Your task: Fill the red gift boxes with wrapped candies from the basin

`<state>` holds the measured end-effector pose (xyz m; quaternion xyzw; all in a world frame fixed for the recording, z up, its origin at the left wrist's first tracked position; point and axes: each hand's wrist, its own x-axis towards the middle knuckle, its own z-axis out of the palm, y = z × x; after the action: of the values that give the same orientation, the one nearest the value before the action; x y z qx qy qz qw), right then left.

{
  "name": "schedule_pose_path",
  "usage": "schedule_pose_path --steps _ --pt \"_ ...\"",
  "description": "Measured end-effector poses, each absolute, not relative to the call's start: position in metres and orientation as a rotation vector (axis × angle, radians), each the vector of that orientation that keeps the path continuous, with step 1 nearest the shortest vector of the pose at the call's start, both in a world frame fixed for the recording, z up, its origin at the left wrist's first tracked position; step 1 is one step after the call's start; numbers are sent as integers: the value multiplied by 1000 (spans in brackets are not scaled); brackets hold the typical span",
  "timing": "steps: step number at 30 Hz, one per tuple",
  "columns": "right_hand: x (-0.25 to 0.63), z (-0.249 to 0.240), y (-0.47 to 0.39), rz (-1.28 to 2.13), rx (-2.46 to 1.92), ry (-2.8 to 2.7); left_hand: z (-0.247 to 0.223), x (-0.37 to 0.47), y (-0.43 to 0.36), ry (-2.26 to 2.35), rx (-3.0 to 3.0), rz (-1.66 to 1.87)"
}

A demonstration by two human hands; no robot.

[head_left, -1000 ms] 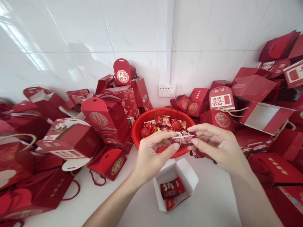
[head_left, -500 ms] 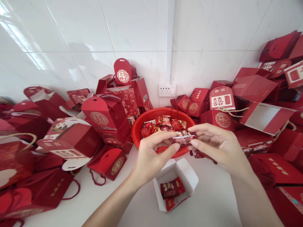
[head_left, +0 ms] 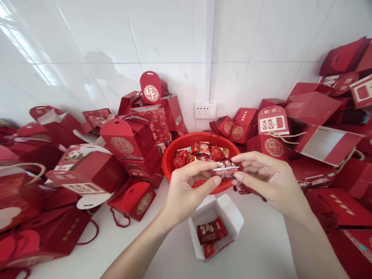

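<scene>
Between my hands is a dark red wrapped candy (head_left: 225, 170) with a pale seam across it, held in front of the basket. My left hand (head_left: 190, 190) pinches its left end between thumb and fingers. Its right end is gripped by the thumb and fingers of my right hand (head_left: 266, 178). Just below stands an open white box (head_left: 232, 217) with a dark red packet (head_left: 211, 231) and smaller red sweets inside. Behind my hands, a red plastic basket (head_left: 168, 149) holds several wrapped candies (head_left: 204, 148); its front is partly hidden by my fingers.
Red gift boxes are piled on the left (head_left: 95, 166) and on the right (head_left: 314, 108), some with cord handles. A tiled wall (head_left: 162, 35) with a socket (head_left: 205, 111) rises behind the white table (head_left: 255, 248).
The candy has tilted very slightly in my fingers, showing a bit more of its printed face. Both hands stay in nearly the same place.
</scene>
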<state>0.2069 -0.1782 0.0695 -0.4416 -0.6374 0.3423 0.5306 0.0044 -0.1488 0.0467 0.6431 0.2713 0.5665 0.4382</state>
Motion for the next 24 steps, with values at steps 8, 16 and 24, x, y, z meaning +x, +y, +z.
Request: schedule_pose_path --steps 8,16,24 --pt "207 70 -179 790 -1069 -1531 47 4 -149 675 1565 1382" --pt "209 72 -180 782 -1100 -1549 48 4 -149 667 1572 1371" --pt "209 72 -180 785 -1078 -1556 47 4 -150 648 1557 1377"
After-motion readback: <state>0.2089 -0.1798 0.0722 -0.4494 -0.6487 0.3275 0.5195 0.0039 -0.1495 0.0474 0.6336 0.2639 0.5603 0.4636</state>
